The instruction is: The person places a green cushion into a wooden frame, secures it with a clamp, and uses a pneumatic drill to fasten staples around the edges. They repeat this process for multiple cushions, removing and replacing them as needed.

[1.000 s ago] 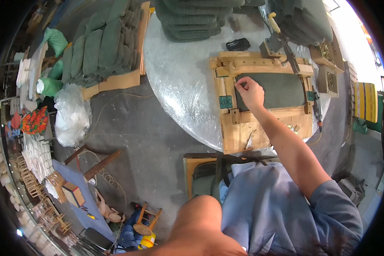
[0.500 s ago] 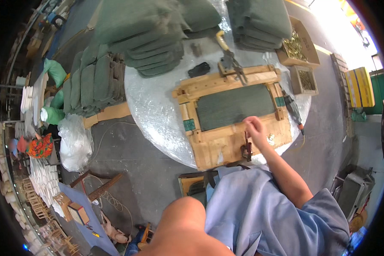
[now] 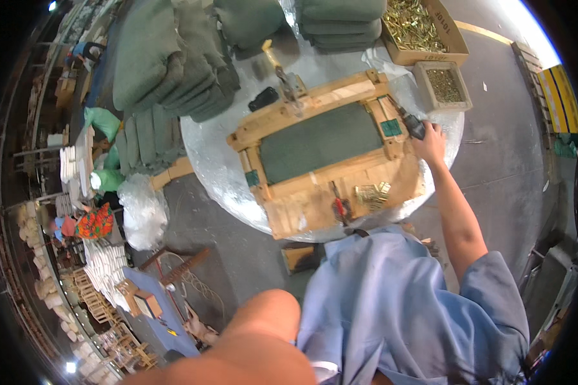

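My right hand [image 3: 430, 142] reaches out to the right end of a wooden frame jig [image 3: 315, 179] and closes around a dark, slender power tool [image 3: 412, 123]. A flat green-grey padded piece [image 3: 321, 142] lies inside the jig. Red-handled pliers [image 3: 338, 204] rest on the jig's near board, beside a small heap of brass-coloured metal pieces [image 3: 372, 194]. A clamp with a yellow handle [image 3: 271, 52] stands at the jig's far side. My bare left arm [image 3: 250, 333] fills the lower left close up; its hand is out of sight.
The jig sits on a round table [image 3: 215, 186] wrapped in clear film. Stacks of green-grey pads [image 3: 154, 70] cover its far side. A carton of brass-coloured pieces [image 3: 417, 29] and a smaller box [image 3: 444, 90] stand far right. Another person in bright orange [image 3: 95, 221] is at left.
My right hand has moved from above the pliers on the near board to the power tool at the right. The whole view has shifted and turned slightly.
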Demonstrator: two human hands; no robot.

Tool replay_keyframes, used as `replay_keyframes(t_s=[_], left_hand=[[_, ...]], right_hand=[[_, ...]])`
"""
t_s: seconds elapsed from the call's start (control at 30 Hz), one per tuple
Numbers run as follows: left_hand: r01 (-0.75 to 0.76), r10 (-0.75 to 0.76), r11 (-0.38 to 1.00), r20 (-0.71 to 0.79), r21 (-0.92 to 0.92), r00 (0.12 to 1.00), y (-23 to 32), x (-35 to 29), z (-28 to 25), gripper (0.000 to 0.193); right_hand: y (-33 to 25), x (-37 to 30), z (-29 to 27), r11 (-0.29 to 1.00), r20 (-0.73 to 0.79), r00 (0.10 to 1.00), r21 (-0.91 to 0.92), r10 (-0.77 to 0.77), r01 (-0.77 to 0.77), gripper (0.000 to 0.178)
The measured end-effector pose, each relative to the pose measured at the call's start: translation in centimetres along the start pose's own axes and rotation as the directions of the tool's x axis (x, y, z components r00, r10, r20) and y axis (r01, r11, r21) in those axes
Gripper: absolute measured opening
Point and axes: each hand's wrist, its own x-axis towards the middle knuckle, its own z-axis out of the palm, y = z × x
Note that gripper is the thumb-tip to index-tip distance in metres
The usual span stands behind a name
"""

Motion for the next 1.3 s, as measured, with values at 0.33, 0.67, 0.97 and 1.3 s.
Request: replay_keyframes(t_s=[0.33, 0.67, 0.97, 1.3], left_hand=[[0.165, -0.221, 0.975, -0.709, -0.148, 0.67, -9.6, -6.7, -5.7, 0.056], [0.809, -0.626, 0.57, -0.712, -0.141, 0.317, -23.5, -13.6, -6.1, 0.054], [0.653, -0.467, 0.692, -0.88, -0.307, 0.082, -26.6, -14.6, -5.0, 0.04], [0.399, -0.498, 0.806, -0.865, -0.437, 0.058, -24.6, -13.8, -5.2, 0.036]], right_hand=[[3.3, -4.3, -5.6, 0.883, 0.011, 0.998, 0.466, 0.056, -0.055, 0.064], [-0.5, -17.4, -19.9, 0.728, 0.001, 0.973, 0.664, -0.23, 0.171, 0.06], [-3.9, -21.4, -25.0, 0.613, -0.326, 0.8, 0.518, -0.504, 0.597, 0.033], [-1.0, -22.1, -17.7, 0.435, 0.386, 0.798, 0.883, -0.462, -0.176, 0.058]])
